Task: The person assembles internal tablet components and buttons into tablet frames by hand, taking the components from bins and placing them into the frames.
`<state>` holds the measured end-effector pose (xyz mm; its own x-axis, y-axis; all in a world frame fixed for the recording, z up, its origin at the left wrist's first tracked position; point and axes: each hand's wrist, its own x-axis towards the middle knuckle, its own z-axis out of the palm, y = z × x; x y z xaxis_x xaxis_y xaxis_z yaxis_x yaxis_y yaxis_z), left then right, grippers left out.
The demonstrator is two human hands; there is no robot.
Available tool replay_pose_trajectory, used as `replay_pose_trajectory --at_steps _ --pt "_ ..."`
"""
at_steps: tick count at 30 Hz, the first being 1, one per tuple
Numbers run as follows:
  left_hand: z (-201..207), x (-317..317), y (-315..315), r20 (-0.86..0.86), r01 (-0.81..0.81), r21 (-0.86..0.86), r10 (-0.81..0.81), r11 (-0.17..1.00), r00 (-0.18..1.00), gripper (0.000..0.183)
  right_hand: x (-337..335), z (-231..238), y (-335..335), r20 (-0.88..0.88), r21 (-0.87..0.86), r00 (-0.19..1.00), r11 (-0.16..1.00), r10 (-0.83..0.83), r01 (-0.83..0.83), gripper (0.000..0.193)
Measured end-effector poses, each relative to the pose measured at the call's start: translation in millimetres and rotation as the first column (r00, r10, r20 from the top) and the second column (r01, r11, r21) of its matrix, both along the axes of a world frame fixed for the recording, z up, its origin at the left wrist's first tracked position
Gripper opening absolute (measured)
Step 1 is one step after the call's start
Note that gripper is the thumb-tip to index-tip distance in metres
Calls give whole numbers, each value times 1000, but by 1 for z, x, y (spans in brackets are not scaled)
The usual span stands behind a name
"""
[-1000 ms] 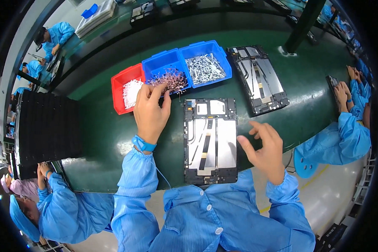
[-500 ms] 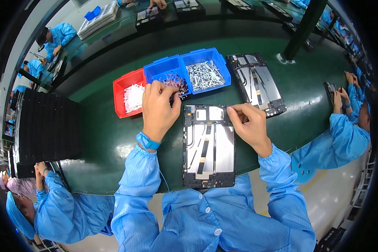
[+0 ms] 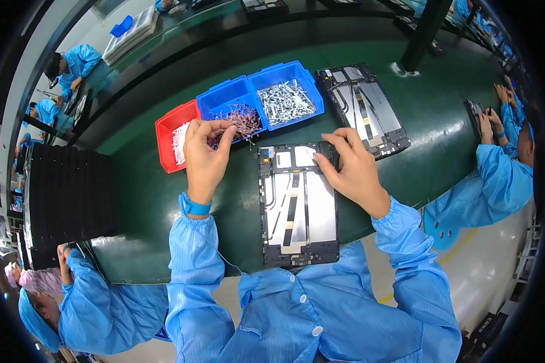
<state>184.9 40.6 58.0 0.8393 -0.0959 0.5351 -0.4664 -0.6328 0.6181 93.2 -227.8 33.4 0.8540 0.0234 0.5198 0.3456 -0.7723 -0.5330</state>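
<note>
My left hand [image 3: 204, 160] is raised at the near edge of the parts bins, thumb and forefinger pinched together; anything between them is too small to make out. Behind it, a blue bin [image 3: 223, 97] holds thin reddish-purple wired parts [image 3: 242, 120]. A red bin [image 3: 166, 142] with small white pieces is partly hidden by that hand. An opened tablet [image 3: 321, 206] lies before me, its silver plates, black cables and boards exposed. Over its upper right corner is my right hand [image 3: 356, 175], thumb and forefinger apart, the thumb tip close to a white panel.
Another blue bin [image 3: 313, 81] holds small silver-white parts. Beyond the right hand lies a second opened tablet [image 3: 381, 112]. A tall stack of black trays [image 3: 69, 193] stands at left, and a dark post [image 3: 422, 45] rises at far right. Co-workers in blue sit on both sides.
My left hand has drawn back and left from the wired parts, its fingers pinched. The right thumb and forefinger have parted at the tablet's upper corner. The whole view has shifted slightly.
</note>
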Motion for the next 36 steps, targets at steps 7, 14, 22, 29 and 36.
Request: replay_pose_trajectory --at_steps 7,14,22,29,36 --pt "-2 -1 5 29 -29 -15 29 999 999 10 12 -7 20 -178 -338 983 935 46 -105 46" --pt "-14 4 15 123 -43 -25 45 999 991 11 8 -16 33 -148 -291 984 946 101 -141 34" --pt "-17 -2 15 51 24 -217 -13 976 999 11 -10 -9 42 -219 -231 958 944 184 -234 31" --pt "-32 -1 18 66 -7 -299 28 954 997 9 -11 -17 43 -172 -229 966 946 194 -231 30" --pt "-27 -62 18 -250 -30 -599 -151 800 956 14 -13 -26 38 -151 -245 970 944 189 -222 30"
